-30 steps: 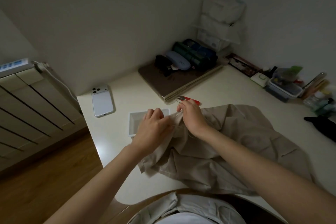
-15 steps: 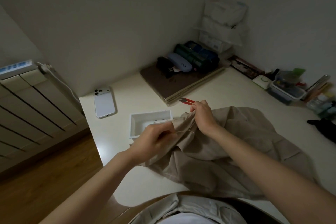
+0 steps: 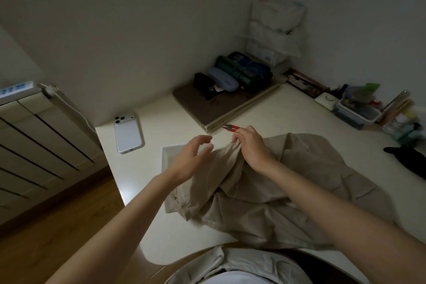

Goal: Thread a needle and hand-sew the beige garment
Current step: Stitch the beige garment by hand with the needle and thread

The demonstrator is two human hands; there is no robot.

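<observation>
Two hands at beige garment [image 3: 304, 182], left hand [image 3: 191, 159] released (fingers loose), right hand [image 3: 251, 147] pinching its fold

Dim, flat indoor light; colours muted, detail soft and noisy; wide-angle bending at edges; no glare.

A white phone [image 3: 128, 132] is laid face down near the table's [image 3: 288, 110] left edge. A blue glasses case [image 3: 223, 79] is set on a brown board [image 3: 207, 108] at the back. A radiator [image 3: 34, 145] is seen at left, above a wooden floor [image 3: 46, 226]. Plastic containers [image 3: 357, 112] are gathered at right.
</observation>
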